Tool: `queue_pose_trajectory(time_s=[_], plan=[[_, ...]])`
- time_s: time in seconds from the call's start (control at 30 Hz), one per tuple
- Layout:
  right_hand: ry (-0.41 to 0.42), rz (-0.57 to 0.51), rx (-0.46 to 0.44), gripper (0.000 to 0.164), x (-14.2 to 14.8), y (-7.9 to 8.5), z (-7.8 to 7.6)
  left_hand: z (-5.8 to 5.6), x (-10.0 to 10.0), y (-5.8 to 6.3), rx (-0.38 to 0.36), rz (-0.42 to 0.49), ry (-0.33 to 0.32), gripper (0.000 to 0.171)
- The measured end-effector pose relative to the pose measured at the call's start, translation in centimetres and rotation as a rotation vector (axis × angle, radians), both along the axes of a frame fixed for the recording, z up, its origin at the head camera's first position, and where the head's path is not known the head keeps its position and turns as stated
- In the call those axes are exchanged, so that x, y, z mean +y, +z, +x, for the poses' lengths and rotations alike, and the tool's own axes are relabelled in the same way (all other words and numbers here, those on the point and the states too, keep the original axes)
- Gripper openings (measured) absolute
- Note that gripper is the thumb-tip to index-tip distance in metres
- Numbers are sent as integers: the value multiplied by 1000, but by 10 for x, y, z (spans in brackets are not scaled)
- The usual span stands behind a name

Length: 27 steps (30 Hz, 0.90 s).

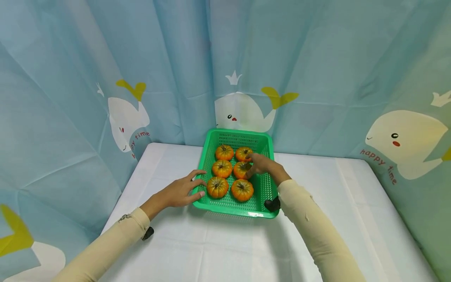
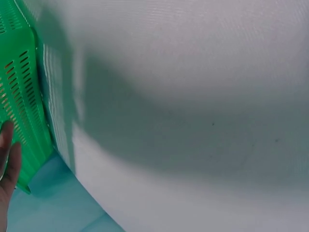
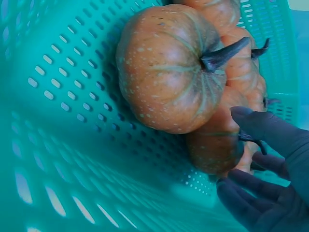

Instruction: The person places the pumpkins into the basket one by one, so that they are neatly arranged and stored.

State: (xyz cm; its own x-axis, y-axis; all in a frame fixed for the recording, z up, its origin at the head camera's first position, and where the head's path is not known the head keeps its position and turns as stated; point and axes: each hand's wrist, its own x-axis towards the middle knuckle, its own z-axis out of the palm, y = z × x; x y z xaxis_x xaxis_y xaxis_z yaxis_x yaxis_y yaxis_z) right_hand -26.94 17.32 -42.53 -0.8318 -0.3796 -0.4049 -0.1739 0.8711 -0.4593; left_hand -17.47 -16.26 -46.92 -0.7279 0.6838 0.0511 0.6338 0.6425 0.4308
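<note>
Several small orange pumpkins, among them a front-right pumpkin [image 1: 242, 190] and a front-left one [image 1: 217, 187], sit in two columns inside a green plastic basket [image 1: 229, 212]. My right hand [image 1: 261, 163] reaches in from the right over the middle-right pumpkin [image 1: 240, 170], near the back-right pumpkin [image 1: 243, 152]. In the right wrist view, thumb and fingers are spread beside a pumpkin [image 3: 215, 150] and its dark stem; whether they touch it is unclear. At the basket's left rim is my left hand [image 1: 181, 190], fingers extended towards the pumpkins; the left wrist view catches only some fingers [image 2: 13, 162] by the perforated wall.
The basket stands on a white-covered table [image 1: 218, 246], close to its back edge. A light-blue curtain [image 1: 183, 70] with whale prints surrounds the table at the back and sides. Dark wrist-worn pieces [image 1: 272, 204] hang under both sleeves.
</note>
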Motion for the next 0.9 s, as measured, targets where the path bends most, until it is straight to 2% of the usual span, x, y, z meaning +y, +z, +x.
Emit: queue_pose_trajectory(time_s=[0.2,0.37,0.5,0.63,0.9], plan=[[-17,-82,-10,89,3,8,1,-1,-2,1,-22,-29,9,46],[22,-158,38,87,4,17,5,-1,-4,1,-10,-35,8,49],[49,-224,102,83,7,31,13,-1,-6,0,25,-50,6,50],[62,-244,189,80,15,41,21,0,-8,2,67,-67,1,52],[42,-281,337,73,40,51,47,5,-19,17,137,-68,28,56]])
